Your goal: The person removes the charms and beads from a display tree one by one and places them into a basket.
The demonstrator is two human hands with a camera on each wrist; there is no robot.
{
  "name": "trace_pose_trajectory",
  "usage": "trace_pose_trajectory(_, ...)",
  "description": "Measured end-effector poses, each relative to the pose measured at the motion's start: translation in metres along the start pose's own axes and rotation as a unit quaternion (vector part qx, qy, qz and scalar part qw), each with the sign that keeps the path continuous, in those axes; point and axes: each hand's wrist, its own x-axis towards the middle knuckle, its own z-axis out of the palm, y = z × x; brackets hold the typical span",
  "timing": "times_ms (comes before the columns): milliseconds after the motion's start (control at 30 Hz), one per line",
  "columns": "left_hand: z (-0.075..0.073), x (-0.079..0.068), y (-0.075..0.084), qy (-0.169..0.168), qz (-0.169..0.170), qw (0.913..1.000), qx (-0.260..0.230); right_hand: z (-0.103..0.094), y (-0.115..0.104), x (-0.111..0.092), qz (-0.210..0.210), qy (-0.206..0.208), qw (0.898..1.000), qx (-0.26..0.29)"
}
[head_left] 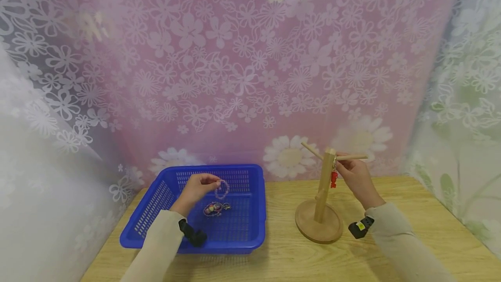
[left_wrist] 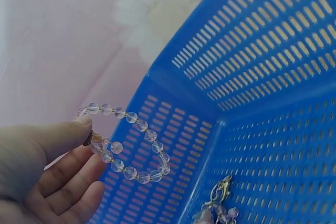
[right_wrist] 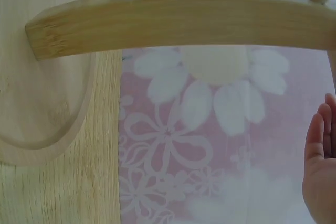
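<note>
My left hand point(head_left: 197, 189) is over the blue basket, pinching a bracelet of clear pinkish beads point(left_wrist: 130, 172) between thumb and fingers. The loop hangs from the fingertips, with a small bead dangling near the grip. Below it, a beaded charm with a metal clasp point(head_left: 214, 209) lies in the basket. My right hand point(head_left: 357, 179) is at a peg of the wooden stand point(head_left: 325, 186), its fingertips right by the post. Beside them hangs a red charm point(head_left: 334, 179) on a short chain. In the right wrist view only the outer fingers point(right_wrist: 326, 135) show; I cannot tell whether the hand grips anything.
The blue basket point(head_left: 259, 212) with slotted walls stands on the left of the wooden table point(head_left: 279, 256). The stand has a round base point(head_left: 303, 225) and pegs point(head_left: 311, 150) pointing out both ways. A flowered pink curtain point(head_left: 242, 77) hangs close behind.
</note>
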Motion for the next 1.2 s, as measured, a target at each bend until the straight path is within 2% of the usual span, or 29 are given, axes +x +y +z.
trace_pose_trajectory(167,-0.003,0.005,-0.006,0.004,-0.04,0.9992,-0.002,-0.002,-0.002,0.0,0.01,-0.013,1.0,0.01)
trace_pose_trajectory(433,-0.009,0.008,-0.013,0.022,-0.1,0.9948,-0.001,-0.009,-0.001,0.0,0.068,-0.051,0.996,0.019)
trace_pose_trajectory(800,-0.012,0.012,-0.021,0.026,-0.108,0.9938,0.007,-0.018,0.0,-0.006,0.077,-0.039,0.995,0.045)
trace_pose_trajectory(933,-0.015,0.01,-0.022,0.02,-0.078,0.9967,0.016,-0.017,-0.003,-0.009,0.076,-0.025,0.995,0.064)
trace_pose_trajectory(1033,-0.016,0.008,-0.021,0.019,-0.071,0.9971,0.017,-0.015,-0.004,-0.01,0.077,-0.011,0.994,0.072)
trace_pose_trajectory(1200,-0.014,0.009,-0.022,0.029,-0.099,0.9945,0.017,-0.011,-0.005,-0.012,0.074,0.011,0.993,0.095)
